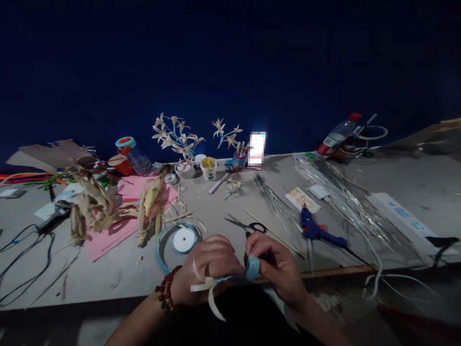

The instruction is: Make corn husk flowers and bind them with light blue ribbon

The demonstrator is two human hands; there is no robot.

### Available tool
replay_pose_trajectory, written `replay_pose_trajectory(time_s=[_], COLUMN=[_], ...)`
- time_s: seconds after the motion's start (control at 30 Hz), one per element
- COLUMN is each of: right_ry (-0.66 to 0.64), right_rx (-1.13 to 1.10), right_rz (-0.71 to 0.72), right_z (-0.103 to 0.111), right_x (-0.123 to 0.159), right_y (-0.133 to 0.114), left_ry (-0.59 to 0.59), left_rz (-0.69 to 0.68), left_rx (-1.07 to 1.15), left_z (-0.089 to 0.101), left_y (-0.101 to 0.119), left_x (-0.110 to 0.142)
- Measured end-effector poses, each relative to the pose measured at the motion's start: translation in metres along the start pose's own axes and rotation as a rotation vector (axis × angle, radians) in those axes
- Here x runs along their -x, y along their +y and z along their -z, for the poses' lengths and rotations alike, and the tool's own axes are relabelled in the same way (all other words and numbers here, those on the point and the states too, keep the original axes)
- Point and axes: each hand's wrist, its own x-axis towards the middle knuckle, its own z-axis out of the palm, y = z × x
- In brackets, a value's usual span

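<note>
At the table's front edge my left hand (pixel 212 262) is closed around the thin blue-wrapped stem of a pale husk flower (pixel 209 285). The flower's narrow petals stick out on the left of the hand. My right hand (pixel 275 269) pinches a piece of light blue tape (pixel 252 268) at the stem's other end, with thumb and fingers closed. Just beyond the hands lie black-handled scissors (pixel 248 225), blades pointing left. A roll of blue tape with a white core (pixel 184 239) rests past my left hand, inside a larger blue ring (pixel 160 252).
Dried corn husks (pixel 97 206) and pink sheets (pixel 111 238) cover the left. A blue glue gun (pixel 319 230), thin wires (pixel 277 202) and a white power strip (pixel 399 218) lie right. Finished husk flower sprays (pixel 176 137), white cups (pixel 209 169) and a tilted bottle (pixel 336 137) line the back.
</note>
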Motion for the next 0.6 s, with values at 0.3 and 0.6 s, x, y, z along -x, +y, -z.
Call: replay_pose_trajectory(time_s=[0.3, 0.6], right_ry=[-0.037, -0.042], right_rx=[-0.026, -0.09], right_rz=[-0.017, -0.033], right_z=[0.0009, -0.0009], right_x=[-0.0018, -0.0034], right_y=[0.0032, 0.0064], left_ry=[-0.032, -0.043], left_rz=[-0.025, -0.05], left_rx=[0.018, 0.001], left_z=[0.0022, 0.0048], left_y=[-0.006, -0.0088], left_x=[0.0047, 0.0034])
